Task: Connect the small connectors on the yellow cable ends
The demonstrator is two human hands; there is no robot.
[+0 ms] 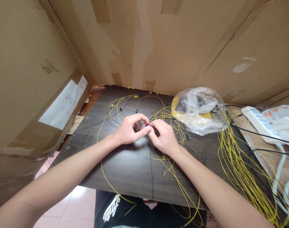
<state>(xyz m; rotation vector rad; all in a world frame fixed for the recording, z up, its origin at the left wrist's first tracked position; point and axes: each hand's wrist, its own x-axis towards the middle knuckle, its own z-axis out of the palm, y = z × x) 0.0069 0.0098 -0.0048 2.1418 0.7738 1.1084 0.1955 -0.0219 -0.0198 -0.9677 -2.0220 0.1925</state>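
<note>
Your left hand (pixel 130 130) and right hand (pixel 165 136) meet, thumbs and fingertips pinching a small piece (pixel 148 126), mostly hidden. Around them, yellow cables (pixel 167 114) loop across the dark table (pixel 125 166); a plastic bag (pixel 198 110) sits between two and three o'clock.

Hands (pixel 128 130): two, one left and one right hand (pixel 165 136)
Counter (pixel 125 172): one
Yellow cables (pixel 241 179): many, too tangled to count
Black connectors (pixel 188 137): at least five loose on the counter
Clear plastic bag (pixel 202 107): one
White power strip (pixel 257 123): one
Cardboard panels (pixel 18 82): at least two
White paper sheet (pixel 64 104): one, on the left panel
Handwritten scrawl (pixel 50 66): one
</note>
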